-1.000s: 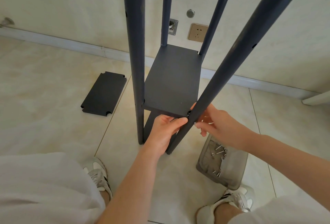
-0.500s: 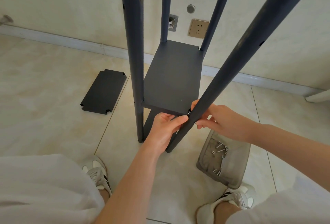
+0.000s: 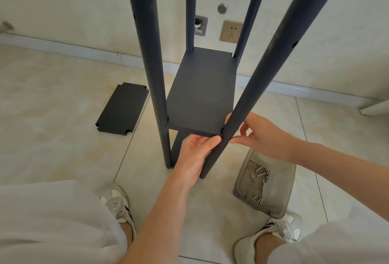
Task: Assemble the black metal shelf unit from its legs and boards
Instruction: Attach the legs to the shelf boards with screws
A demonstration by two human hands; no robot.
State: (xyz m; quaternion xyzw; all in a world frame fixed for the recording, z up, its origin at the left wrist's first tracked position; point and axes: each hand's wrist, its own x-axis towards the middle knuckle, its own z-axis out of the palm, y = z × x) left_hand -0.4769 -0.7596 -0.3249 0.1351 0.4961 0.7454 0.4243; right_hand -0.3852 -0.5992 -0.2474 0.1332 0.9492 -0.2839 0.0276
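Note:
The black shelf unit stands on the floor with several upright legs and a mounted board (image 3: 202, 91). A lower board shows beneath it. My left hand (image 3: 195, 152) grips the front edge of the mounted board from below, its thumb against the near right leg (image 3: 259, 78). My right hand (image 3: 261, 133) is at that leg beside the board's corner, the forefinger stretched to the leg and the other fingers spread. I cannot see a screw in it. A loose black board (image 3: 122, 109) with notched corners lies flat on the tiles to the left.
A clear plastic tray (image 3: 271, 200) with several screws sits on the floor by my right shoe (image 3: 273, 236). My left shoe (image 3: 119, 202) is near the unit's base. A wall with a socket (image 3: 231, 31) and a skirting board lies close behind.
The view has shifted slightly. My right hand has opened its fingers more at the near right leg. My left hand stays under the board's front edge.

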